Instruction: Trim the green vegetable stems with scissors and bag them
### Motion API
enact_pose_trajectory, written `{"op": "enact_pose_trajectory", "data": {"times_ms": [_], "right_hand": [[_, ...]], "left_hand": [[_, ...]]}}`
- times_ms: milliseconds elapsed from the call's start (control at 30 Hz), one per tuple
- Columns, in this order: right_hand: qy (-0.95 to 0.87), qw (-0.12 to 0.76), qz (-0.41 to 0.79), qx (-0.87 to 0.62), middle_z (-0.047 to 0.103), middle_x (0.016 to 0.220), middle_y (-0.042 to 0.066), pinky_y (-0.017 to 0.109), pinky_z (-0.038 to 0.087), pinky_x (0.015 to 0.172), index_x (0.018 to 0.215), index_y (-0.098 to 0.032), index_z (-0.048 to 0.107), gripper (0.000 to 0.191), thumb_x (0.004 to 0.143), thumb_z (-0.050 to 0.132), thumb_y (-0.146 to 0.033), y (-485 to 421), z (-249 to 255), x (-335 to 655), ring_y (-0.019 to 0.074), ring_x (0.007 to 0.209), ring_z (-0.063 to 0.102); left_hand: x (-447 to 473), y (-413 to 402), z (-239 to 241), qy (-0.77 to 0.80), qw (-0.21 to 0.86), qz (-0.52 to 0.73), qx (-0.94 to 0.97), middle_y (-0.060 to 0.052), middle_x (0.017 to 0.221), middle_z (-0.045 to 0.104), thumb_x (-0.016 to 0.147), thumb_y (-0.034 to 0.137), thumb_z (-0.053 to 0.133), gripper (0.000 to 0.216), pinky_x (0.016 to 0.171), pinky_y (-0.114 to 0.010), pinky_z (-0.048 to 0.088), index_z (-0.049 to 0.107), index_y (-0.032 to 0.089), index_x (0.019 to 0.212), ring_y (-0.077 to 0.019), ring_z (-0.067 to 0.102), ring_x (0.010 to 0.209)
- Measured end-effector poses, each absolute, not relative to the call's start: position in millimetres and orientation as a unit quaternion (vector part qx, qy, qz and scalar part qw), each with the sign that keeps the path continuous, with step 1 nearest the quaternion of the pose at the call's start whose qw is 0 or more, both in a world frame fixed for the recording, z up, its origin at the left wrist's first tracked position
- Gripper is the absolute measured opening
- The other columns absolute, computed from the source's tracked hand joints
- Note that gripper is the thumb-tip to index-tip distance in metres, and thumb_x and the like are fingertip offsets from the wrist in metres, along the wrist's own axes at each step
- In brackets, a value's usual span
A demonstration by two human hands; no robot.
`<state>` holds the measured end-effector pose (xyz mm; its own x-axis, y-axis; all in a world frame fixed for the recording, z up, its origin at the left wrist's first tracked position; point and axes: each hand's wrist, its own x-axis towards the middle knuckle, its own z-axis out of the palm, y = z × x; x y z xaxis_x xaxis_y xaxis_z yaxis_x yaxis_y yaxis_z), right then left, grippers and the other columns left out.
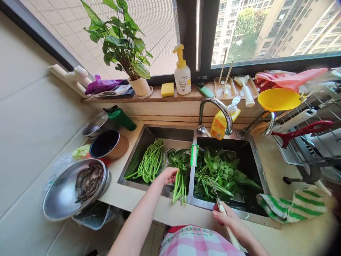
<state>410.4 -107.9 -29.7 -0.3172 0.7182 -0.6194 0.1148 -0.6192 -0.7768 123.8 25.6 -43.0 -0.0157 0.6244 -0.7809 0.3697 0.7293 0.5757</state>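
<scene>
My left hand (170,175) is closed around a bunch of water spinach (179,186) over the left sink basin (141,142). Its leaves lie toward the back, while the stem ends hang over the front rim. Left of it in the same basin lies a pile of bare green stems (150,161). My right hand (230,218) grips a slim metal-bladed tool (218,202) with a long cream handle; whether knife or scissors I cannot tell. Its tip points at the leafy greens (221,167) heaped in the right basin (243,151).
A chrome faucet (215,103) arches behind the basins. To the left stand a metal bowl of shrimp (89,181) and a brown pot (114,145). A striped cloth (295,204) and a dish rack (306,142) are on the right. A soap bottle (182,76) stands on the sill.
</scene>
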Motion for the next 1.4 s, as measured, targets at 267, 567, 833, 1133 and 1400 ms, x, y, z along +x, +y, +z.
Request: {"op": "enact_pose_trajectory", "data": {"times_ms": [267,567,833,1133,1400], "right_hand": [[-0.397,0.189,0.726,-0.529,0.045,0.065,-0.002,0.028,0.034,0.057,0.07,-0.022,0.051,0.038,0.066,0.063,-0.057,-102,-16,399,0.0159,0.061,0.04],[-0.521,0.136,0.659,-0.525,0.047,0.068,-0.001,0.028,0.033,0.061,0.069,-0.021,0.05,0.032,0.065,0.062,-0.05,-105,-9,375,0.0171,0.066,0.041],[-0.545,0.145,0.622,-0.543,0.058,0.071,0.0,0.027,0.034,0.061,0.076,-0.018,0.056,0.022,0.068,0.063,-0.037,-116,-5,366,0.0175,0.067,0.047],[-0.513,0.18,0.524,-0.656,0.065,0.076,0.003,0.027,0.035,0.062,0.076,-0.017,0.056,0.022,0.07,0.064,-0.038,-121,8,392,0.0187,0.069,0.053],[-0.421,0.209,0.556,-0.685,0.049,0.053,-0.003,0.023,0.029,0.046,0.062,-0.021,0.043,0.025,0.072,0.06,-0.036,-125,-3,406,0.0113,0.049,0.042]], "left_hand": [[75,-37,22,0.589,0.683,0.348,0.258,-0.002,0.072,0.059,0.061,0.047,0.076,0.041,0.058,-0.025,0.047,0.052,0.017,0.076,-0.0108,0.056,0.061],[94,-50,8,0.633,0.589,0.396,0.311,0.005,0.064,0.051,0.064,0.052,0.071,0.043,0.049,-0.02,0.043,0.047,0.018,0.074,-0.0069,0.048,0.054],[148,-43,13,0.655,0.508,0.423,0.366,0.003,0.066,0.051,0.067,0.056,0.063,0.041,0.049,-0.022,0.044,0.044,0.02,0.075,-0.01,0.051,0.055],[233,-30,21,0.584,0.531,0.422,0.446,0.003,0.061,0.053,0.069,0.049,0.065,0.034,0.052,-0.023,0.046,0.048,0.019,0.07,-0.0116,0.052,0.055],[253,-32,13,0.537,0.577,0.387,0.478,0.002,0.065,0.054,0.072,0.042,0.064,0.027,0.056,-0.024,0.045,0.053,0.017,0.076,-0.0129,0.051,0.059]]}}
